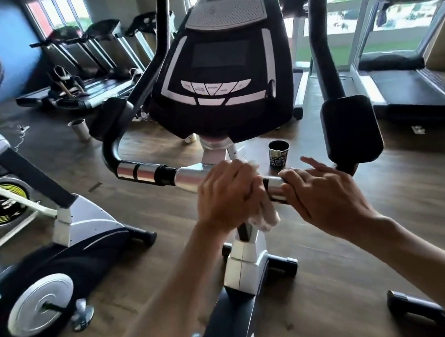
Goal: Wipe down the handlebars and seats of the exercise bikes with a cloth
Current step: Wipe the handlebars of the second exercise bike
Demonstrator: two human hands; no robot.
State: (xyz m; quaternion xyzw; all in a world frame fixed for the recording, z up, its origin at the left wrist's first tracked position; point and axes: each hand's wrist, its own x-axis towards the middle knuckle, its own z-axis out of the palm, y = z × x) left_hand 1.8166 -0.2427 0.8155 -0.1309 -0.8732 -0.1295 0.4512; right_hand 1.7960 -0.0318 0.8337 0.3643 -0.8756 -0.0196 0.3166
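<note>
An exercise bike stands right in front of me, its black console above a chrome and black handlebar that runs across the middle of the view. My left hand grips a white cloth wrapped round the bar's centre, and the cloth hangs down below my fingers. My right hand rests on the chrome section just to the right, fingers curled over the bar with the index finger lifted. The black right grip pad rises beyond it. The seat is out of view.
A second exercise bike stands close on the left. Treadmills line the windows at the back and right. A patterned cup and a metal cup sit on the wooden floor.
</note>
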